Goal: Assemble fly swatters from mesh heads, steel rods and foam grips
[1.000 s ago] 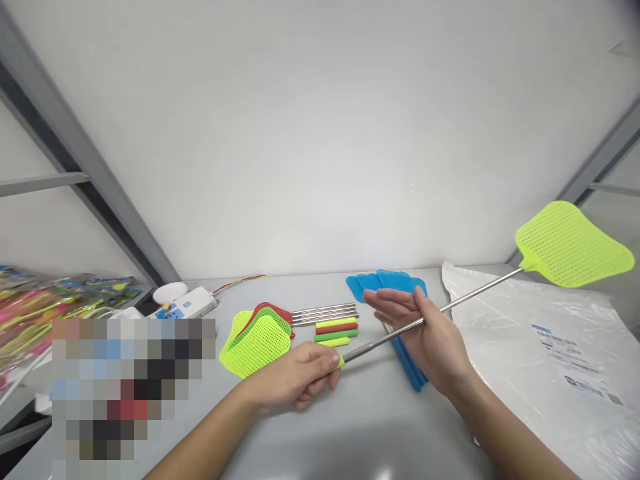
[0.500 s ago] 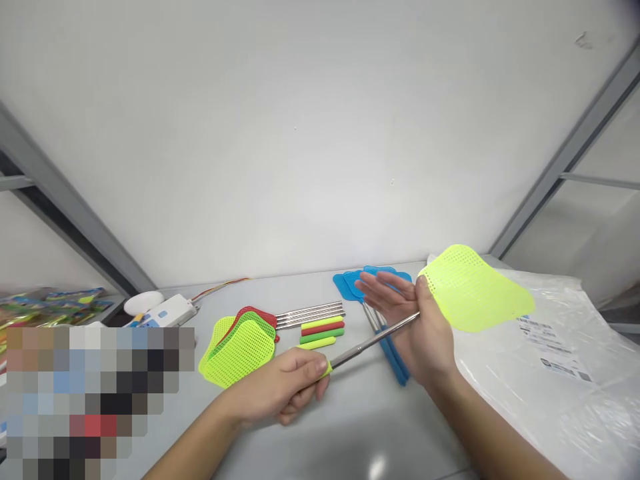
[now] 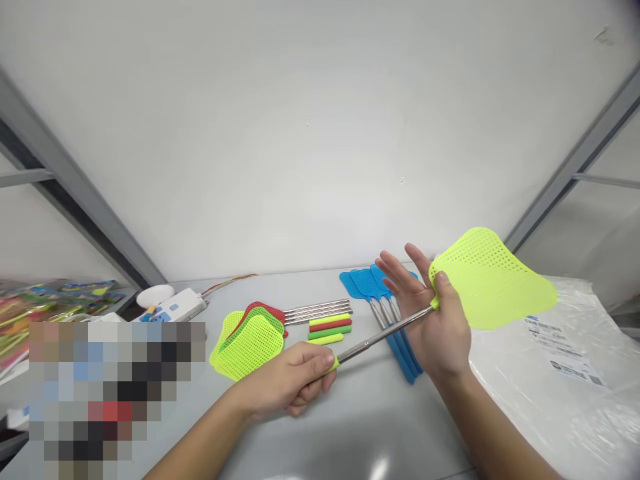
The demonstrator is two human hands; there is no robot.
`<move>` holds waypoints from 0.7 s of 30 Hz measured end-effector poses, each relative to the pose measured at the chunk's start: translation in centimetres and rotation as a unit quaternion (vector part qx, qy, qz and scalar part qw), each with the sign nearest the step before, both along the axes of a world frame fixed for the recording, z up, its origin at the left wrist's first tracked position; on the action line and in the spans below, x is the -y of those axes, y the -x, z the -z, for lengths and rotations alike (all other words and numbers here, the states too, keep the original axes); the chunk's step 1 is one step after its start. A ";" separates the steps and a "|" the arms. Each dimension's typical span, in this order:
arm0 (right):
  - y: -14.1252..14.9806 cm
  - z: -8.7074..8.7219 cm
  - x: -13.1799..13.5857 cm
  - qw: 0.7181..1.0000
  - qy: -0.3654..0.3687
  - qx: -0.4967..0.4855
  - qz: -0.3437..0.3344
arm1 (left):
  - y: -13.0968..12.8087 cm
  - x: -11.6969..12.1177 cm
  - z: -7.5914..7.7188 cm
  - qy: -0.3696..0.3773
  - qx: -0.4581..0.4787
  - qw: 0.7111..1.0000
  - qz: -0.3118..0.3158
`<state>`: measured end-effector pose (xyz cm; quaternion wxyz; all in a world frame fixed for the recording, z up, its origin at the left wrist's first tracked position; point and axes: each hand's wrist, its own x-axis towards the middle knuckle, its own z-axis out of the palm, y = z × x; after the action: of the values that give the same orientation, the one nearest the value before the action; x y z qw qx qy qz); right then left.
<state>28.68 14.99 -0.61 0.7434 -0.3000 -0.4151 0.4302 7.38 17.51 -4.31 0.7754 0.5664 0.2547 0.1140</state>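
Observation:
My left hand [image 3: 295, 381] is closed around the yellow-green grip of a fly swatter with a telescopic metal rod [image 3: 383, 335]. The rod is pushed in short and slants up to the right. My right hand [image 3: 434, 313] pinches the neck of the yellow-green swatter head [image 3: 493, 280] with the thumb, while the other fingers are stretched out. Under that hand lie several finished blue swatters [image 3: 385, 313] on the grey table [image 3: 360, 420].
Loose yellow-green and red swatter heads [image 3: 250, 337], bare metal rods [image 3: 317, 311] and coloured foam grips [image 3: 330, 328] lie at centre left. A clear plastic bag [image 3: 560, 373] covers the right. A white device with wires [image 3: 175, 305] and colourful packets [image 3: 45, 300] sit at left.
The rod has been pushed in from long to short, bringing the swatter head from far right to my right hand. My left hand has kept its hold on the grip.

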 end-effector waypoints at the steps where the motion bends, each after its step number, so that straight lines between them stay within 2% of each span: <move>1: 0.7 0.3 0.0 1.000 0.006 0.007 -0.015 | -0.2 0.2 0.1 0.007 0.007 1.000 -0.002; 5: 2.9 1.4 0.2 0.992 0.045 0.032 -0.117 | -1.2 1.3 0.3 0.051 0.044 0.998 -0.005; 9: 4.0 2.4 0.3 0.989 0.062 0.069 -0.119 | -1.6 1.6 0.7 0.076 0.068 0.995 -0.010; 12: 5.1 3.5 1.3 0.962 0.110 0.160 -0.193 | -1.8 1.4 0.9 0.103 0.099 0.990 -0.019; 14: 5.8 3.9 2.2 0.944 0.137 0.206 -0.218 | -2.0 1.4 1.1 0.105 0.110 0.988 -0.035; 15: 5.9 4.0 2.6 0.943 0.144 0.216 -0.208 | -2.1 1.5 1.1 0.084 0.105 0.990 -0.046; 17: 5.4 3.9 3.2 0.952 0.146 0.229 -0.144 | -2.4 1.9 1.1 -0.025 0.072 0.994 -0.082; 19: 3.6 3.5 3.4 0.956 0.139 0.259 -0.019 | -2.7 2.3 1.1 -0.187 0.017 0.974 -0.123; 21: 0.9 3.1 3.3 0.932 0.149 0.303 0.132 | -2.7 2.6 1.0 -0.324 -0.037 0.932 -0.156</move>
<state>27.81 11.72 -3.71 0.5790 -0.5756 -0.5082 0.2743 10.08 14.89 -5.36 0.5120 0.7438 0.3180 0.2890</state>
